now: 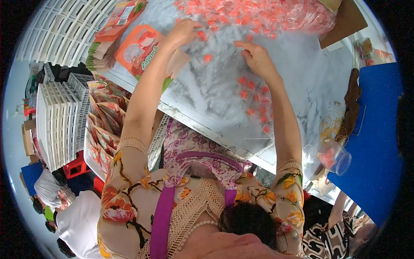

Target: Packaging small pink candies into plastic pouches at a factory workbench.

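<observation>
While our left hand [186, 31] sits by red wrapped pieces [254, 16] heaped far across the table [205, 90], its grip unclear to us | our right hand [255, 57], finger and thumb apart, hovers nearby | light pinches likely serve us best.

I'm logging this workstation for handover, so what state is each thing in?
Small red pieces: heaped, others scattered
Left hand: fingers bent at the heap's edge, grip unclear
Right hand: index finger extended, nothing visible held
Orange pouch: flat, partly covered
Pouch stack: piled
Crated pouches: bulging, in rows
White slatted crates: stacked
Clear plastic cup: holding red pieces
</observation>
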`<action>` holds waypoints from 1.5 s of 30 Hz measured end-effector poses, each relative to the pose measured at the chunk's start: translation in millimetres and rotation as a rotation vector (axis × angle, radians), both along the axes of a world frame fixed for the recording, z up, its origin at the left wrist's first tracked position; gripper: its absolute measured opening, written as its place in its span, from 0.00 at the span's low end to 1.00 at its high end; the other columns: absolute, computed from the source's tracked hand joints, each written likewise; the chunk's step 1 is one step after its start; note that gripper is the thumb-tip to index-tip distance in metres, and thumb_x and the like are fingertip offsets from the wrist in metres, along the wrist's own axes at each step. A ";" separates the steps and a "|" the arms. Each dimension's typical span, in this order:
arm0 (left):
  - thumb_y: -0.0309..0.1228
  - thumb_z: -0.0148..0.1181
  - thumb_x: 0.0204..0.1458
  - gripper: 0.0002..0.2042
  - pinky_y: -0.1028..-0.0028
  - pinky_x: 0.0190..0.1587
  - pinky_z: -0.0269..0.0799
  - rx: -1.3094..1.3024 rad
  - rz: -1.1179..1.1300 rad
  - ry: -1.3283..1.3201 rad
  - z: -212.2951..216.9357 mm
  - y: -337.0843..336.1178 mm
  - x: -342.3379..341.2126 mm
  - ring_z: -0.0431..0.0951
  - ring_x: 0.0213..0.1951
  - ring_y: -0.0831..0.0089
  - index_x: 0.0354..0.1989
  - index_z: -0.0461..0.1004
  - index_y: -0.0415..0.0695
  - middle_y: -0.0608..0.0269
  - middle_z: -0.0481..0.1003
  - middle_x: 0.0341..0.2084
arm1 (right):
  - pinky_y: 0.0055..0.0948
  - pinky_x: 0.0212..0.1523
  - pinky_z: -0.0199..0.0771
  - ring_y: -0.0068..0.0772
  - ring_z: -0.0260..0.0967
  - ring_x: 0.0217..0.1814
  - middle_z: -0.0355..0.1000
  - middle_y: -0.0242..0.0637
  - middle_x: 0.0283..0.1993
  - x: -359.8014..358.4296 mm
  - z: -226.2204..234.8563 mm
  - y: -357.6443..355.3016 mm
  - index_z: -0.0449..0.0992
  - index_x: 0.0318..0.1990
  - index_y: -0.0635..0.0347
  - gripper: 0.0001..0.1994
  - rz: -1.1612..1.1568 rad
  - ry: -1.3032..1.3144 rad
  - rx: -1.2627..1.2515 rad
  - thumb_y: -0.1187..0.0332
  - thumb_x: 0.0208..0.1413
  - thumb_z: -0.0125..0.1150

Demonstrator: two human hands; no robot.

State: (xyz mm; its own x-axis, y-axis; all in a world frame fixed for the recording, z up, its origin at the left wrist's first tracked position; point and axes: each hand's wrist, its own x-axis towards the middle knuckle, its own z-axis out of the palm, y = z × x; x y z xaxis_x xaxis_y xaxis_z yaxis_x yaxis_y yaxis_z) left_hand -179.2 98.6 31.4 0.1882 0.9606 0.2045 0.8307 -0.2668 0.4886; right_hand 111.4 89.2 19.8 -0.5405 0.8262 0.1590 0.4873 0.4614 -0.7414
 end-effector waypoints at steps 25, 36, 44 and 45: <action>0.24 0.68 0.38 0.27 0.67 0.44 0.72 -0.279 -0.147 -0.032 2.6 -71.2 68.1 0.76 0.40 0.61 0.53 0.74 0.49 0.55 0.72 0.39 | 0.35 0.51 0.71 0.45 0.68 0.53 0.71 0.39 0.53 14.7 -5.7 -25.8 0.77 0.47 0.59 0.22 0.225 -0.079 0.211 0.86 0.43 0.52; 0.36 0.66 0.44 0.30 0.57 0.57 0.62 -0.117 -0.178 -0.186 -10.8 -121.8 107.3 0.62 0.59 0.49 0.59 0.67 0.45 0.46 0.65 0.55 | 0.46 0.66 0.55 0.54 0.49 0.70 0.52 0.48 0.69 110.7 6.3 -172.3 0.60 0.65 0.57 0.46 -0.416 -0.171 0.159 0.52 0.35 0.73; 0.38 0.51 0.55 0.21 0.55 0.61 0.55 0.181 -0.261 -0.162 -56.0 -121.9 174.4 0.62 0.59 0.47 0.53 0.68 0.39 0.48 0.66 0.56 | 0.53 0.69 0.45 0.62 0.38 0.74 0.44 0.55 0.72 66.8 -12.0 -150.0 0.54 0.67 0.63 0.62 -0.288 -0.246 0.245 0.37 0.20 0.71; 0.38 0.51 0.55 0.21 0.55 0.61 0.55 0.180 -0.258 -0.159 -55.4 -122.4 180.1 0.62 0.59 0.47 0.53 0.68 0.39 0.48 0.66 0.56 | 0.55 0.69 0.44 0.63 0.41 0.72 0.47 0.55 0.70 57.6 -12.5 -146.9 0.54 0.66 0.63 0.60 -0.257 -0.139 0.271 0.40 0.23 0.72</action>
